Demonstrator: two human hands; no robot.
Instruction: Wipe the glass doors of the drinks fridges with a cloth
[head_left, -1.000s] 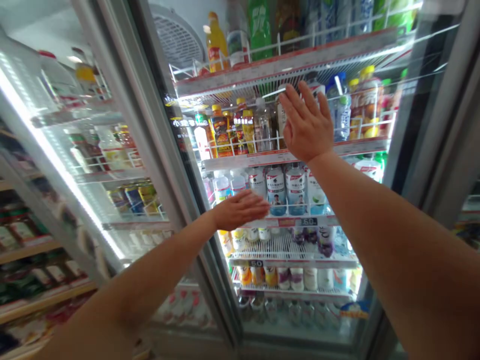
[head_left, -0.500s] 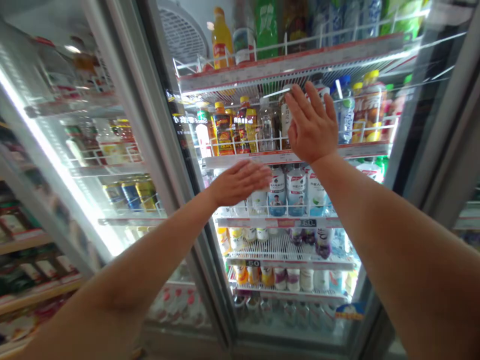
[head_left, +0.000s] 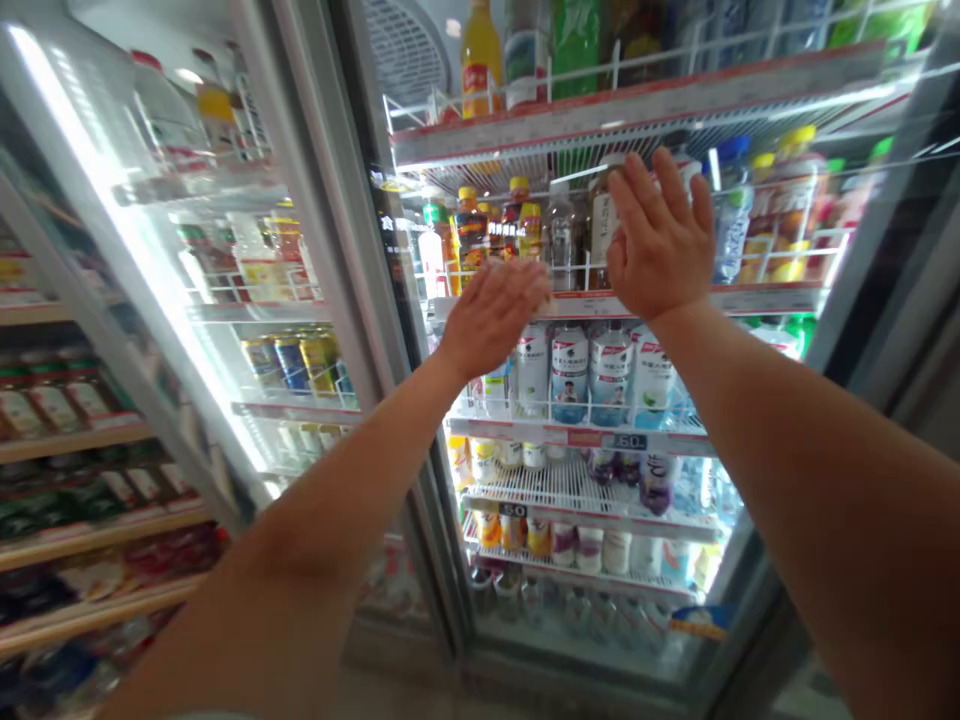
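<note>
I face a drinks cooler with a glass door (head_left: 525, 560). My right hand (head_left: 660, 245) is open, fingers stretched upward, flat at the height of the second shelf (head_left: 757, 298), in front of clear and brown bottles (head_left: 600, 225). My left hand (head_left: 491, 320) is open too, palm forward, fingers pointing right, just below and left of the right hand, in front of a row of white-labelled water bottles (head_left: 570, 375). Neither hand holds anything. Whether the palms touch the glass I cannot tell.
The top shelf (head_left: 637, 110) carries orange and green bottles. Lower wire shelves (head_left: 570, 490) hold small yoghurt-type drinks. A second cooler door (head_left: 225, 300) with cans and bottles stands to the left, and open store shelving (head_left: 75, 520) runs further left.
My left hand has risen from the third shelf to just under the second, closing on the right hand. The view has shifted, so the cooler sits further right.
</note>
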